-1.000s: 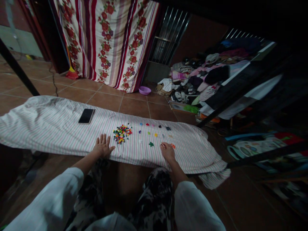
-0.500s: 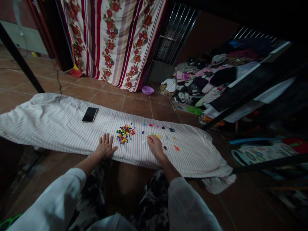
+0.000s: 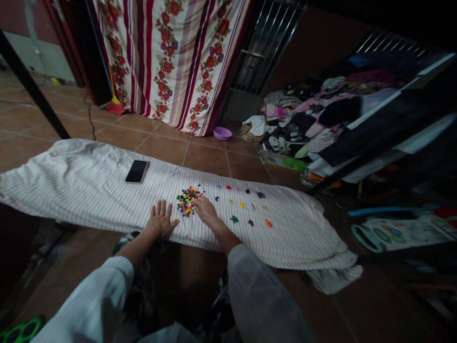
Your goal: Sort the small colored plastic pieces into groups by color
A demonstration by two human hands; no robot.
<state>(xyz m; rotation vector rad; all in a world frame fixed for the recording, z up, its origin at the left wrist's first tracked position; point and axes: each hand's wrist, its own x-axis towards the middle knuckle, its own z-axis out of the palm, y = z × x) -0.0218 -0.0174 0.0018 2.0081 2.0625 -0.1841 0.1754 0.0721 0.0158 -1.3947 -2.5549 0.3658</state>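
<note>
My left hand [image 3: 161, 220] lies flat on the striped cloth [image 3: 89, 190] with fingers spread, just left of a pile of small multicoloured pieces [image 3: 187, 195]. At the right edge of that pile is my right hand [image 3: 206, 210], its thumb and fingers drawn together at the pieces. Whatever may be between those fingertips is too small to make out. To the right, small single-colour clusters are spread over the cloth, among them a green cluster [image 3: 233, 219], a yellow cluster [image 3: 242, 205], an orange cluster [image 3: 268, 223] and a red cluster [image 3: 228, 187].
A phone [image 3: 137, 171] rests on the cloth at the left. Beyond the draped surface, a purple basin [image 3: 222, 133] and a broom [image 3: 115, 107] stand on the tiled floor near a flowered curtain [image 3: 164, 62]. Heaped clothes [image 3: 303, 114] fill the back right. Dark posts slant at both sides.
My right hand has moved left from the clusters to the pile. The green cluster shows now where my right hand and forearm were. My left hand stays flat; the view has shifted slightly.
</note>
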